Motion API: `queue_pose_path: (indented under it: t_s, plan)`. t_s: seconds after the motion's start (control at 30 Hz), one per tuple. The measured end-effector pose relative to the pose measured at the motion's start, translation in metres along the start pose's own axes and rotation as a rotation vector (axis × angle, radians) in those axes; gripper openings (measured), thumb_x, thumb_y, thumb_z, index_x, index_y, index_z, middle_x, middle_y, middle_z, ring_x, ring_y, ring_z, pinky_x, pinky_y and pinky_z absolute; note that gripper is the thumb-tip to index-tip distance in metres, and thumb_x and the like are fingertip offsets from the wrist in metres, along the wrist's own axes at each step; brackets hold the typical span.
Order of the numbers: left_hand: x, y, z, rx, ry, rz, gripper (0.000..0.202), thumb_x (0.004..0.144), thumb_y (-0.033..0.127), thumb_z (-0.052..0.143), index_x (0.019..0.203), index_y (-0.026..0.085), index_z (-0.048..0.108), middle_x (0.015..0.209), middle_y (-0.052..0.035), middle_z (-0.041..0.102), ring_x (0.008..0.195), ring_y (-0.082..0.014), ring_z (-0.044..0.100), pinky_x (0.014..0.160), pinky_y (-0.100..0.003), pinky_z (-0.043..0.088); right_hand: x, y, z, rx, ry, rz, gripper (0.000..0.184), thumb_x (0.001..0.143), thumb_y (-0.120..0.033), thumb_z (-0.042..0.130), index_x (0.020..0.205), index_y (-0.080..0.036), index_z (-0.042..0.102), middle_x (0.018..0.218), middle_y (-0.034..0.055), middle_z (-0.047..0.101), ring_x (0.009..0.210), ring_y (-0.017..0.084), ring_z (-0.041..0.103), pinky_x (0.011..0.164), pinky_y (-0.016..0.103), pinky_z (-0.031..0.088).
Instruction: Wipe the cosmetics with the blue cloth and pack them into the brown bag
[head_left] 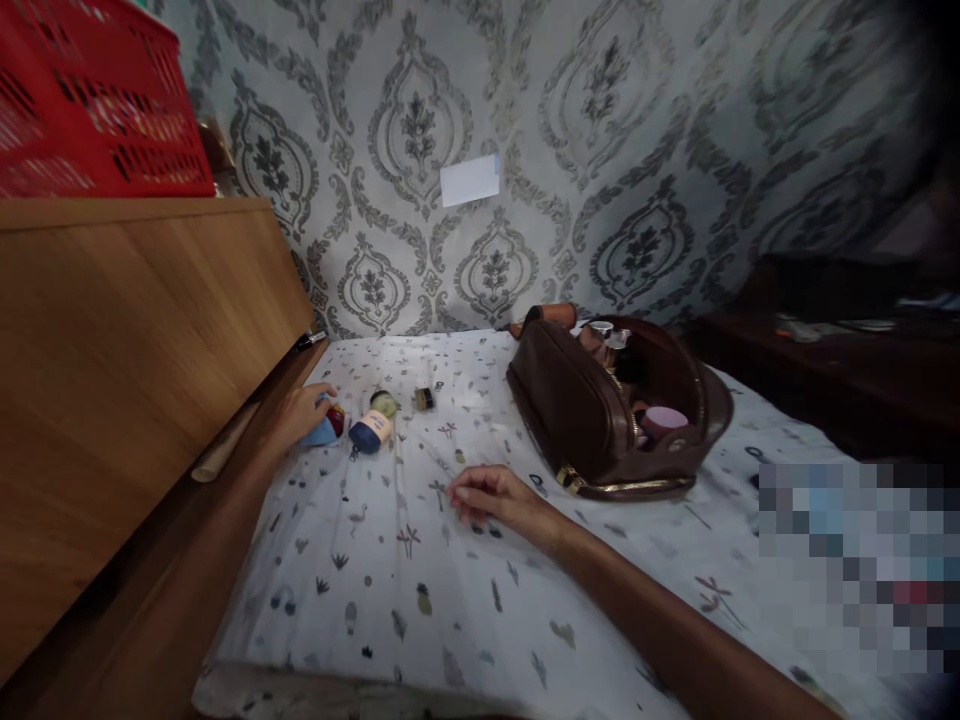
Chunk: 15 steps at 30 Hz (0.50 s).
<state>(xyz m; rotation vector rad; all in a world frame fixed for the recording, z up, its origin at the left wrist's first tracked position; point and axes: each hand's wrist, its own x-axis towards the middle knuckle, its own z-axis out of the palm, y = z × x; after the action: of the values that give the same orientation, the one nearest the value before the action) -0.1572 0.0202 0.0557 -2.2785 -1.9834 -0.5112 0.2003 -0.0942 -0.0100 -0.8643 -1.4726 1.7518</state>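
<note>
At the left edge of the bed sheet, my left hand (304, 412) is closed over a small blue and dark red item (324, 430), whose kind I cannot make out. A jar with a navy and cream body (371, 431) lies just right of it, touching a round yellow-green container (383, 403). Farther right sits a small dark and gold container (424, 399). My right hand (499, 500) hovers low over the sheet, fingers curled together; a faint, thin clear shape shows by its fingertips. Beyond it stands a brown cosmetic bag (570, 400), unzipped, with several items inside.
A wooden cabinet (150, 330) runs along the left, with a red plastic basket (112, 110) on top. The patterned wall (420, 240) closes off the back. A brown cylindrical item (557, 315) lies behind the bag. Dark furniture (832, 370) stands at the right.
</note>
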Motion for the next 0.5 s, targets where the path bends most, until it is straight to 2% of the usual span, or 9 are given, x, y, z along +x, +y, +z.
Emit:
queue_pose_path:
  t_s: [0.23,0.4,0.5]
  plan:
    - [-0.022,-0.008,0.009,-0.096,0.042,-0.014,0.035,0.074,0.020,0.044,0.094,0.020,0.073,0.105,-0.0080,0.072,0.102,-0.0245,0.064,0.095,-0.035,0.048,-0.003,-0.004,0.004,-0.013,-0.009,0.001,0.044,0.070,-0.056,0.077,0.085,-0.015,0.070,0.077,0.0025,0.065,0.060,0.009,0.056,0.053,0.023,0.041]
    - [-0.054,-0.002,0.012,-0.206,0.009,0.019,0.053,0.067,0.016,0.040,0.114,0.019,0.066,0.112,-0.0048,0.070,0.106,-0.0217,0.064,0.096,-0.034,0.049,-0.005,-0.007,0.005,-0.031,-0.022,-0.002,0.044,0.070,-0.056,0.077,0.084,-0.015,0.070,0.078,0.0028,0.066,0.061,0.010,0.057,0.052,0.023,0.041]
    - [-0.078,0.012,0.009,-0.263,0.009,0.090,0.051,0.068,0.013,0.039,0.111,0.019,0.066,0.116,-0.0046,0.068,0.112,-0.0204,0.061,0.102,-0.033,0.045,-0.005,-0.005,0.004,-0.029,-0.029,0.002,0.046,0.068,-0.057,0.077,0.085,-0.015,0.069,0.077,0.0023,0.066,0.060,0.009,0.056,0.051,0.022,0.040]
